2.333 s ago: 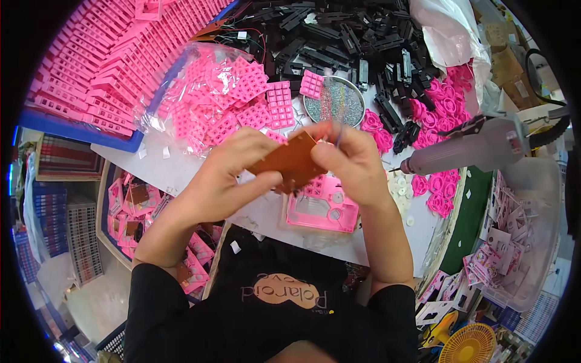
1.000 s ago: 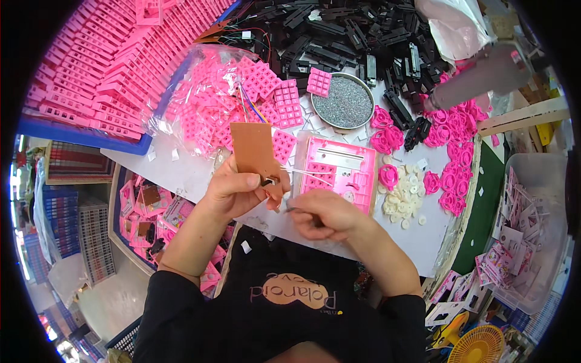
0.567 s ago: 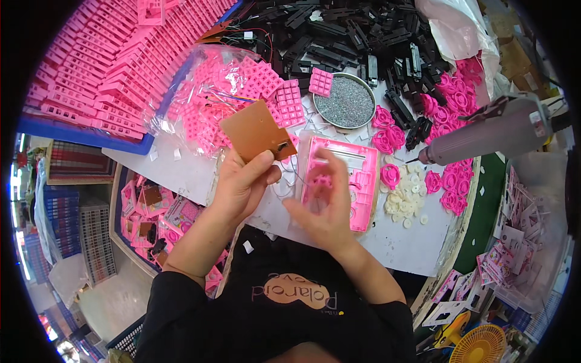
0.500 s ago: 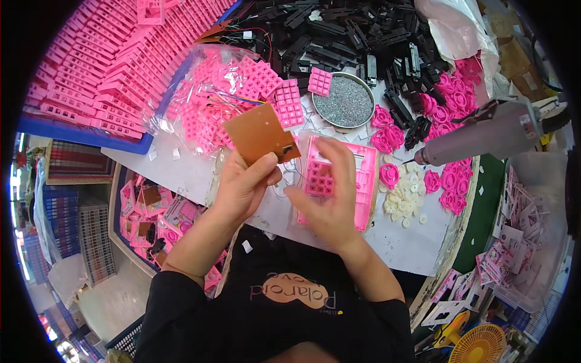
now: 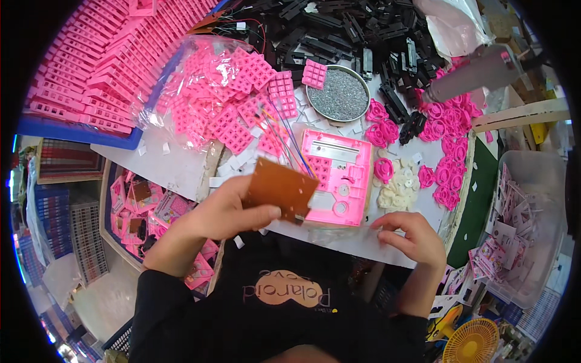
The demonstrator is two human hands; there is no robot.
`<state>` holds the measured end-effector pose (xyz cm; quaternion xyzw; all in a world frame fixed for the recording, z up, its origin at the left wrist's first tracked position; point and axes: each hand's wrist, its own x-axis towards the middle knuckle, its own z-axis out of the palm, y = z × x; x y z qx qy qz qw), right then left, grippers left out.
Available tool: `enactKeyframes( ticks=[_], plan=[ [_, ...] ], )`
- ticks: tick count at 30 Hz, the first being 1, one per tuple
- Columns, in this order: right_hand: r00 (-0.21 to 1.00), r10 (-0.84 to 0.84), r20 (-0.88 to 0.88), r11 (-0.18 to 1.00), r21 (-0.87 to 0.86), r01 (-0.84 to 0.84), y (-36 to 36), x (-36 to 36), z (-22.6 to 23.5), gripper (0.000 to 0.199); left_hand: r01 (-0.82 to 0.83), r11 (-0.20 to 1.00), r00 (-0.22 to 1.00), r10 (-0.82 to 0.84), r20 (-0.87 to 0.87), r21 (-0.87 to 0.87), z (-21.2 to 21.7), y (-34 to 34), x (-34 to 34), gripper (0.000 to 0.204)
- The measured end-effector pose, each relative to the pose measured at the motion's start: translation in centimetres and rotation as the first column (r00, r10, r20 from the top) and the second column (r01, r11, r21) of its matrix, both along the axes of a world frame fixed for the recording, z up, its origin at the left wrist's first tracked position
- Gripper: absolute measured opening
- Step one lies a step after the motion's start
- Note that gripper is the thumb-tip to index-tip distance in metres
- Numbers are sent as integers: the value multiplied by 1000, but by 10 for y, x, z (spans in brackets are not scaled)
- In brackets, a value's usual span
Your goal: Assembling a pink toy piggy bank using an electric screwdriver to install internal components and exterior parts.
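One inward-turned left hand [image 5: 227,210] clasps a brown board [image 5: 282,190].

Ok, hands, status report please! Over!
Left hand: gripping brown board. Right hand: by pink case's near right corner, grip unclear. Board, coloured wires overlap case in view.

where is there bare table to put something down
The white table looks bare in two spots: on the left, scraps aside, between the blue tray, the bag of pink keypads and the left hand; and a smaller one between the white discs, the pink rings and the right hand. Black parts crowd the back, a pink case the middle.
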<state>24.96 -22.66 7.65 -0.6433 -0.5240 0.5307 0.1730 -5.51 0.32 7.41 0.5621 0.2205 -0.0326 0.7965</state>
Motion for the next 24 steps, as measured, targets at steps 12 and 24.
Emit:
enactKeyframes(
  ticks=[12, 24],
  plan=[
    [808, -144, -572, 898, 268, 350, 39, -79, -30, 39, 148, 941, 969, -199, 145, 303, -26, -48, 23, 27],
    [949, -296, -106, 854, 416, 313, 101, -53, -55, 31, -102, 890, 993, 119, 10, -445, -73, -74, -5, 52]
  ],
)
